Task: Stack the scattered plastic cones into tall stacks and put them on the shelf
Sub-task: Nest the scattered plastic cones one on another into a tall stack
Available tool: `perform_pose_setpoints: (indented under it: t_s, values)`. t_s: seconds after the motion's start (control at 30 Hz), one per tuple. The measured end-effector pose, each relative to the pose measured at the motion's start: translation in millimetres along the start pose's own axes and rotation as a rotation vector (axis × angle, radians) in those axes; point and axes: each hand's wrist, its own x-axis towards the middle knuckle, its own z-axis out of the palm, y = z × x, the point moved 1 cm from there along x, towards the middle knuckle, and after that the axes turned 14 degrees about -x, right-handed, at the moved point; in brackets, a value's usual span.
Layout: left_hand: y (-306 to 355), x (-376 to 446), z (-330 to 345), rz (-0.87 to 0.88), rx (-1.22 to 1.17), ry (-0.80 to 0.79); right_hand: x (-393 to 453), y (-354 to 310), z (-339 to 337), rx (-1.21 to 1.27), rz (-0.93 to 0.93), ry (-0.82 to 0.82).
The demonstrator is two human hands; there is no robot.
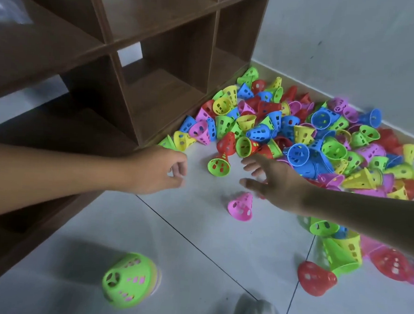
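Pile of perforated plastic cones (311,139) (red, blue, yellow, green, pink) heaped on the tiled floor (196,241) against the white wall (353,44), just right of the brown cubby shelf (158,64). Visible shelf compartments hold no cones.

Left hand (156,170) near the shelf's lower corner, fingers loosely curled, nothing in its grasp. Right hand (272,180) reaching toward the pile, fingers spread and straight, holding nothing.

Green cone (218,166) lies on its side between the hands. Pink cone (240,206) stands upright just below the right hand. Short nested stack, green outermost (130,279), lies blurred in the near foreground. A red cone (316,278) lies near the right forearm.
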Motion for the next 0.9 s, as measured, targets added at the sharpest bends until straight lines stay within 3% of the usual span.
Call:
perform_pose_setpoints:
  t_s: [0.37,0.9]
  values:
    - [-26,107,56,-0.074,-0.021,-0.078,72,102,40,-0.099,0.313,0.159]
    - [-22,193,92,-0.353,-0.242,0.111,134,137,48,-0.103,0.366,0.068]
